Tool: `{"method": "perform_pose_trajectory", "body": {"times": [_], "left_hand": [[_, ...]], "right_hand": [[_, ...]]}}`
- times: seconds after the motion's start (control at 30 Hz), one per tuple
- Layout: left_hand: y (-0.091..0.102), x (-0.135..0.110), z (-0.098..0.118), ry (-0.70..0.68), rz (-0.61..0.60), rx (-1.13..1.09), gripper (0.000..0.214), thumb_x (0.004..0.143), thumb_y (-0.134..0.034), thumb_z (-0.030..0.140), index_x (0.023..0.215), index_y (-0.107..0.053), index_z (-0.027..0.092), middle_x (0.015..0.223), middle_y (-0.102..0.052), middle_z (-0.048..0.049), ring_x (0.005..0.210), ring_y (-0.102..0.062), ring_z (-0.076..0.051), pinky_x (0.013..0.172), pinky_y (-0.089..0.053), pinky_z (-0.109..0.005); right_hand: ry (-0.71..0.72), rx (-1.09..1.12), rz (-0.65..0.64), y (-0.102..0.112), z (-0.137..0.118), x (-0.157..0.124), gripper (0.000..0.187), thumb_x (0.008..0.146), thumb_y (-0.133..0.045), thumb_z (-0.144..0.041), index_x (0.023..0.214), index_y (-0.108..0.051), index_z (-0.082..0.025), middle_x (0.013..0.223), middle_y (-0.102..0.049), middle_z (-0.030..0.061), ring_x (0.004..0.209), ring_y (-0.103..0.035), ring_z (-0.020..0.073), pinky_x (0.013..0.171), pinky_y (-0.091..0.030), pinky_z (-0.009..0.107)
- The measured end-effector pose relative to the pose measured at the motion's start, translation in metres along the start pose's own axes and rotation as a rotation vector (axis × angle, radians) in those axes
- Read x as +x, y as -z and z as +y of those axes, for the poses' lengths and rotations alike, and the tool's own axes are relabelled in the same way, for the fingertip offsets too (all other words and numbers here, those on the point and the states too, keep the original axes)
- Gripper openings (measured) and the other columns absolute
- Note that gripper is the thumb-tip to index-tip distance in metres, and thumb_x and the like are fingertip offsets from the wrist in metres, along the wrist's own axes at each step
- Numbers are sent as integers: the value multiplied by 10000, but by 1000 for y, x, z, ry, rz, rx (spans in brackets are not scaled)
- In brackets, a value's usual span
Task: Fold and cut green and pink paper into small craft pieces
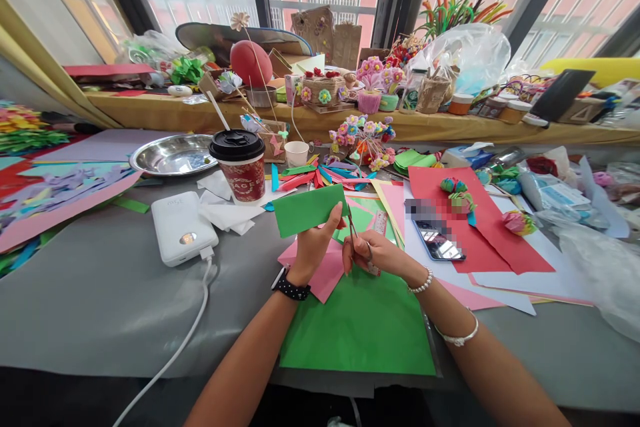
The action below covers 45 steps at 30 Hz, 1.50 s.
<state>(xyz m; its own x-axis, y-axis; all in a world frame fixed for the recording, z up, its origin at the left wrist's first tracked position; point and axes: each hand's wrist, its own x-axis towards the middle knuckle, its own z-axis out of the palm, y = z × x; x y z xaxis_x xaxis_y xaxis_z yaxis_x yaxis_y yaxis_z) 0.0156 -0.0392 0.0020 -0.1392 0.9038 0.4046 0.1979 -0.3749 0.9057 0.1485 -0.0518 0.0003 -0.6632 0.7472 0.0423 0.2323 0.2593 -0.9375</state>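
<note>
My left hand [316, 248] is closed on a green paper strip [307, 209], thumb on its right part, holding it above the table. In my right hand [377, 255] is a pair of scissors [353, 230], fingers in the handles. The blades point up at the strip's right end; whether they touch the paper I cannot make out. Below both hands lies a large green paper sheet [357, 333] in a clear sleeve. A pink paper piece [327, 273] and a ruler [380, 223] rest on top of it, partly hidden by my hands.
Left of my hands are a lidded paper cup [240, 170], crumpled tissues [227, 215] and a white power bank [183, 230] with a cable [193, 330]. A metal plate [170, 163] sits behind. To the right, a phone [437, 239] lies by red paper [510, 247]. Crafts crowd the ledge [200, 113].
</note>
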Motion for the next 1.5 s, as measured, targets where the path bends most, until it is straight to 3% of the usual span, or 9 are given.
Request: {"method": "perform_pose_trajectory", "body": {"times": [0.8, 1.5], "left_hand": [[2, 0, -2, -11, -56, 65, 307, 714, -489, 359, 452, -487, 198, 478, -556, 43, 519, -547, -102, 736, -400, -219], [1, -1, -2, -11, -74, 53, 292, 698, -494, 384, 472, -504, 199, 479, -552, 36, 490, -535, -103, 667, -422, -221]], "right_hand": [[23, -14, 38, 1, 6, 1, 672, 705, -234, -664, 537, -565, -104, 388, -378, -29, 343, -339, 56, 357, -258, 192], [15, -18, 82, 0, 4, 0, 668, 696, -245, -670, 527, -562, -108, 448, -452, 1, 379, -361, 59, 378, -285, 194]]}}
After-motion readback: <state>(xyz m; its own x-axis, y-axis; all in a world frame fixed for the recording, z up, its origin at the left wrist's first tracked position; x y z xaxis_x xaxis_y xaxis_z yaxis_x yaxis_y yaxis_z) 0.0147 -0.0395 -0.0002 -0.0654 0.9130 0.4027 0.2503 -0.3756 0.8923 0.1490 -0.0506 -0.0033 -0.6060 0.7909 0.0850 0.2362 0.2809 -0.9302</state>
